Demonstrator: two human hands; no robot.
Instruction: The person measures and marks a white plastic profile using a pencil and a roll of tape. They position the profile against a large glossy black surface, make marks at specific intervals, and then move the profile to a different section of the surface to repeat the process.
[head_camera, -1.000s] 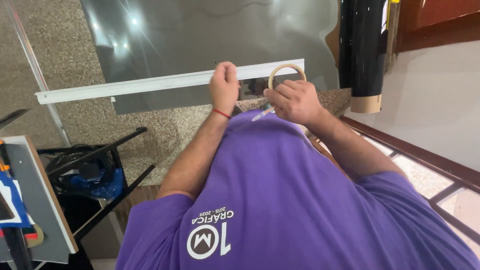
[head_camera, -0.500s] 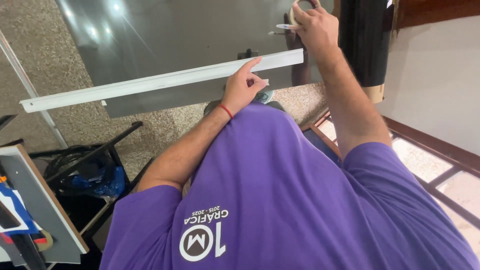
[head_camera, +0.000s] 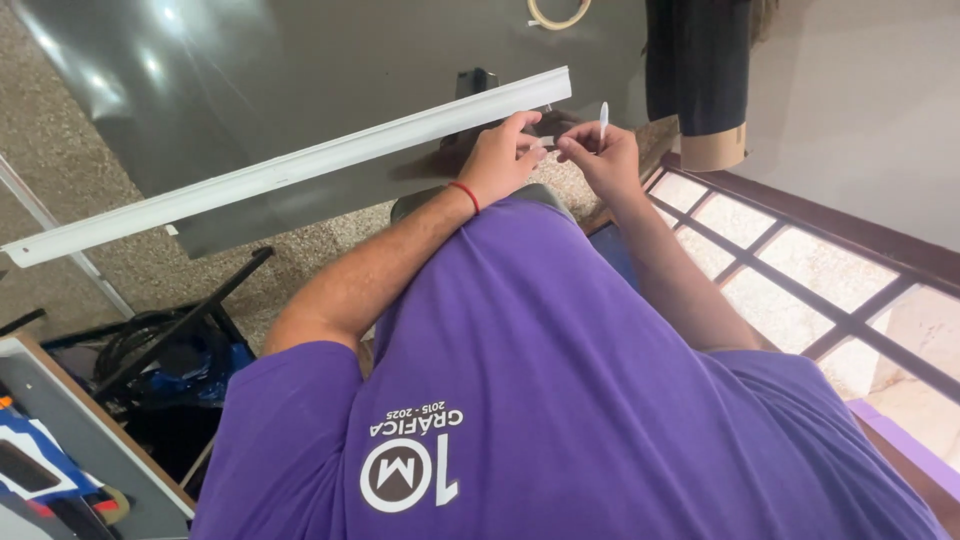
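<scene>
My left hand (head_camera: 503, 158), with a red band at the wrist, pinches one end of a short whitish strip (head_camera: 546, 140) just below the right end of a long white rail (head_camera: 300, 165). My right hand (head_camera: 600, 152) is close beside it, fingertips closed on the strip's other end; a thin white piece (head_camera: 603, 112) sticks up from its fingers. The rail lies slantwise across a grey sheet (head_camera: 300, 70). A ring of tan tape (head_camera: 557, 14) rests on the sheet at the top edge, away from both hands.
A black roll with a cardboard core (head_camera: 697, 70) stands at the upper right. A dark-framed grid of pale panes (head_camera: 800, 270) runs along the right. A blue bag and black stand (head_camera: 180, 350) sit at lower left, beside a grey board (head_camera: 90, 450).
My right hand carried the tape ring up onto the grey sheet, left it there and came back down. Both hands now meet over a small strip by the rail's end.
</scene>
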